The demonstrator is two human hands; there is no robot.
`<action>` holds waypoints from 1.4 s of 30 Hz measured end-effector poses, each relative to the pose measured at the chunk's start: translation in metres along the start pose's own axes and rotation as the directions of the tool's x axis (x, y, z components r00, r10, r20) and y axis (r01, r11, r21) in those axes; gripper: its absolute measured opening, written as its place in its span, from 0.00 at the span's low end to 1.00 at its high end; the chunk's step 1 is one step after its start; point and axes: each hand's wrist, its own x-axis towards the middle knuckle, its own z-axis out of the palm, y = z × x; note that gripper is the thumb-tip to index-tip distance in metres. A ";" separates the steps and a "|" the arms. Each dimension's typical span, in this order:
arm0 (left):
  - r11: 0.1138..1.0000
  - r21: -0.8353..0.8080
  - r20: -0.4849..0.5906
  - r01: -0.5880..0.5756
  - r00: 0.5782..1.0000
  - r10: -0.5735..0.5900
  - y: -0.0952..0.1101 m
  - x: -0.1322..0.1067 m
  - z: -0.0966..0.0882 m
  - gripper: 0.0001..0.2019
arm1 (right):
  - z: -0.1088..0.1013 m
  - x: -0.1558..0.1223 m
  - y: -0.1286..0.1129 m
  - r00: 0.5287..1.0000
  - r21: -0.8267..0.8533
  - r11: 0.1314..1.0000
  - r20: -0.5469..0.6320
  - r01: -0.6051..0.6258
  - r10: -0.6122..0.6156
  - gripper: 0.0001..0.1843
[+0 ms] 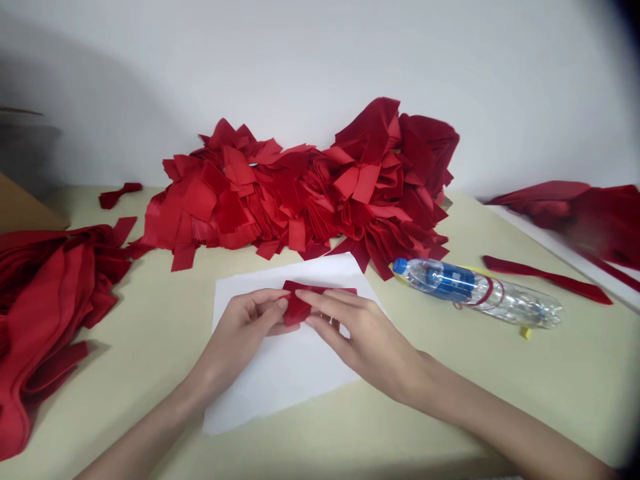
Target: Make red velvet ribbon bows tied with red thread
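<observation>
The left hand (pixel 239 333) and the right hand (pixel 357 340) hold one folded piece of red fabric (pixel 298 303) between them, above the middle of a single sheet of white paper (pixel 280 380). The left hand pinches the piece's left end, its thumb and fingertips closed narrowly on the cloth. The right hand's fingers (pixel 333 303) lie across the rest of the piece, and its thumb presses in from the near side.

All of this is on a pale surface (pixel 575 380). Beyond the paper lies one large heap of cut red fabric pieces (pixel 280 193), too many to count. One thick pile of red fabric strips (pixel 45 300) lies at the left edge, and a single small red scrap (pixel 119 195) lies far left. To the right are one empty plastic bottle (pixel 475 290) with a blue cap, lying on its side, and one small yellow bit (pixel 525 332) beside its base. Further right are one long red strip (pixel 545 280) and one blurred red bundle (pixel 565 207).
</observation>
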 end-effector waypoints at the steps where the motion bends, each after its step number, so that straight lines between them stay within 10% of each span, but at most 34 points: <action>1: 1.000 -0.006 0.013 -0.006 1.000 0.006 0.000 0.000 0.001 0.14 | 0.001 0.000 0.001 1.000 -0.016 1.000 0.002 0.008 -0.008 0.20; 8: 0.998 0.069 -0.065 -0.001 0.998 0.005 0.000 0.001 0.003 0.11 | 0.000 -0.001 -0.002 0.991 0.051 0.997 0.115 0.059 -0.064 0.22; 14: 0.961 0.276 -0.081 -0.019 0.996 0.042 0.000 -0.001 -0.005 0.09 | -0.018 0.006 0.013 0.991 0.024 0.998 -0.118 0.061 -0.057 0.22; 22: 0.945 0.319 -0.106 -0.079 0.987 0.118 0.003 0.000 -0.005 0.12 | -0.037 0.010 0.032 0.948 0.246 0.932 0.245 -0.265 0.204 0.12; 42: 0.965 0.260 0.053 -0.031 0.998 0.018 0.007 -0.006 -0.010 0.14 | -0.025 0.016 0.049 0.977 0.357 0.910 0.050 -0.210 0.206 0.11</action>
